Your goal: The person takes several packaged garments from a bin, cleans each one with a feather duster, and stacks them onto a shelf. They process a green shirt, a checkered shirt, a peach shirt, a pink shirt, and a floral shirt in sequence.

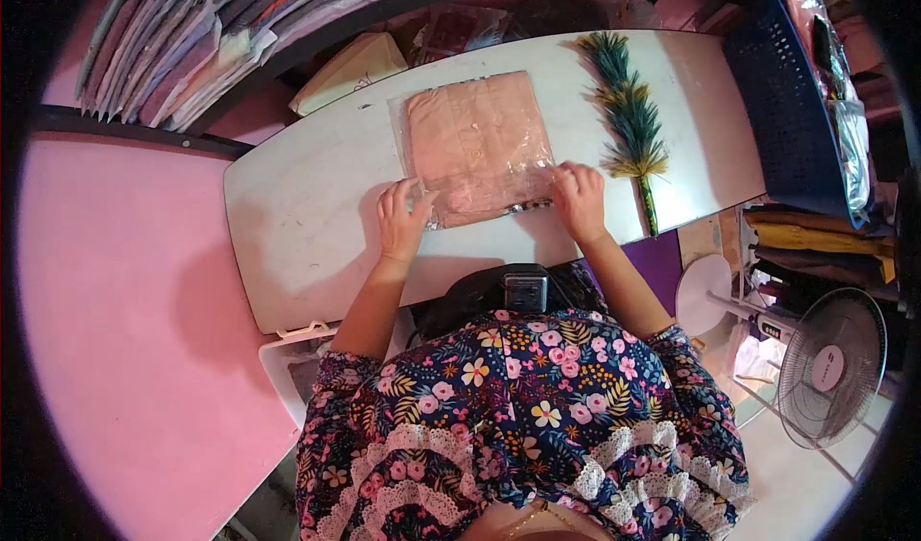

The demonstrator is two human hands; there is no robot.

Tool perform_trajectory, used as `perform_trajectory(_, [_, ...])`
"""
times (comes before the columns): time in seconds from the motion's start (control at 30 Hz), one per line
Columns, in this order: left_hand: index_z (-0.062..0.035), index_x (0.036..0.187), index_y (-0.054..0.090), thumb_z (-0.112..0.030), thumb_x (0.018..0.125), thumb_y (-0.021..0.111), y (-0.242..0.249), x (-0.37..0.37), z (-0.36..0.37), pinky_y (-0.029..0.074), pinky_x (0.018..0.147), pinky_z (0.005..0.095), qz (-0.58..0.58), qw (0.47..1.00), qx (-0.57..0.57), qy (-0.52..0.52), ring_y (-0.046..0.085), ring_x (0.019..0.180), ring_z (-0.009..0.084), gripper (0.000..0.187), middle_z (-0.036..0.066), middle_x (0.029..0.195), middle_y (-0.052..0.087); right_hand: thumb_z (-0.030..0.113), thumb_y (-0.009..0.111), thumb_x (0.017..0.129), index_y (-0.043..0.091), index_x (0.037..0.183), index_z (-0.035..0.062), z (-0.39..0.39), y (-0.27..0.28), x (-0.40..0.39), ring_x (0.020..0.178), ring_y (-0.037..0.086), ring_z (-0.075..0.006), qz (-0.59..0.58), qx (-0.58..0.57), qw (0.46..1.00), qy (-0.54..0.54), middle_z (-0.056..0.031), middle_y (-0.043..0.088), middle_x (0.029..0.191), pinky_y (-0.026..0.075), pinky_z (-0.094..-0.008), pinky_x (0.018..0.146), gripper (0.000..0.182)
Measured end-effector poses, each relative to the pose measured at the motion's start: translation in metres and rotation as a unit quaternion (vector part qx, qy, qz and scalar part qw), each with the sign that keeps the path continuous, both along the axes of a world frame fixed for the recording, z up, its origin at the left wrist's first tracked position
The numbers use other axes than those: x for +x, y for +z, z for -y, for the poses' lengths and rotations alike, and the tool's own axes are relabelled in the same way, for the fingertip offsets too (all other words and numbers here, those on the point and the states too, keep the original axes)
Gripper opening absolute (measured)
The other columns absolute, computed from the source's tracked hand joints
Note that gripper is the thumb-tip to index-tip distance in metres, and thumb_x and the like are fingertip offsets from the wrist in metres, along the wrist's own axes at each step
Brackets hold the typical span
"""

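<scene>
A folded peach-coloured garment (470, 138) lies flat on the white table in a clear plastic bag (537, 148). My left hand (401, 217) is at the bag's near left corner, its fingers bent and closed on the plastic edge. On the opposite side, my right hand (579, 200) pinches the bag's near right edge. A dark patterned strip shows along the bag's near edge between the hands. To the right of the bag lies a green, feathery artificial sprig (628, 105) with yellow tips, apart from my right hand.
The white table (307, 196) has a curved left end. A blue plastic basket (782, 109) with wrapped items stands at its right end. Bagged garments (173, 52) fill a shelf above the far edge. A fan (830, 368) stands at lower right, a white bin (283, 373) below left.
</scene>
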State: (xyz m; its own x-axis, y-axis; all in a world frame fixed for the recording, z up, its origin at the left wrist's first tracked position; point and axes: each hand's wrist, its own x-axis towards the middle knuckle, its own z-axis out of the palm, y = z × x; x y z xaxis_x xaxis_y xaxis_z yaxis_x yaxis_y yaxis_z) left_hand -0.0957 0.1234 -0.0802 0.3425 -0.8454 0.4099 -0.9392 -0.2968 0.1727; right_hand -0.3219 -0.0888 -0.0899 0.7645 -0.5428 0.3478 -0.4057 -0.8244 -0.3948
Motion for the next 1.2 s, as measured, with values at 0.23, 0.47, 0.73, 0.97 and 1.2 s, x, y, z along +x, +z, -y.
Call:
perform_trajectory(0.23, [-0.0181,0.116,0.059,-0.006,0.079,0.051,-0.025,0.024,-0.016,0.030,0.104,0.0442,-0.062,0.985,0.128,-0.099,0.046,0.120,0.0189,0.039,0.003,0.120,0.056,0.014,0.067,0.071,0.059,0.102,0.0055,-0.002,0.005,0.003,0.100,0.055,-0.0288,0.013,0.033,0.978,0.204,-0.0071,0.060,0.104,0.045,-0.0387,0.088,0.033])
perform_trajectory(0.47, [-0.0147,0.127,0.051,-0.007,0.078,0.051,-0.012,0.030,-0.023,0.026,0.106,0.0442,-0.139,0.967,0.172,-0.126,0.039,0.128,0.0219,0.050,0.003,0.131,0.050,0.005,0.064,0.070,0.061,0.095,0.0077,0.006,-0.010,0.008,0.087,0.059,-0.0306,0.069,0.164,0.971,0.157,-0.0088,0.062,0.094,0.049,-0.0379,0.077,0.025])
perform_trajectory(0.73, [-0.0099,0.121,0.055,0.003,0.071,0.060,-0.023,0.023,-0.019,0.036,0.101,0.0403,-0.209,0.972,0.046,-0.097,0.047,0.120,0.0284,0.052,0.011,0.121,0.056,0.003,0.064,0.068,0.057,0.105,0.0069,0.011,-0.018,0.017,0.084,0.061,-0.0273,0.084,0.144,0.980,0.111,-0.0110,0.064,0.090,0.049,-0.0369,0.078,0.038])
perform_trajectory(0.97, [-0.0031,0.103,0.061,0.003,0.079,0.057,-0.028,0.022,0.002,0.046,0.084,0.0299,-0.391,0.894,-0.202,0.082,0.061,0.093,0.0194,0.025,0.011,0.100,0.064,0.008,0.068,0.073,0.056,0.108,0.0070,0.014,0.037,0.048,0.081,0.061,-0.0271,0.227,0.136,0.964,0.020,-0.0104,0.064,0.083,0.047,-0.0361,0.073,0.037])
perform_trajectory(1.2, [-0.0007,0.087,0.058,-0.004,0.084,0.056,0.059,0.034,0.034,0.043,0.068,0.0262,-0.426,0.846,-0.317,0.036,0.052,0.074,0.0114,0.004,0.004,0.076,0.056,0.001,0.061,0.082,0.047,0.119,0.0071,0.037,0.113,0.066,0.061,0.049,-0.0102,0.342,0.240,0.909,0.007,-0.0055,0.054,0.068,0.042,-0.0245,0.058,0.040])
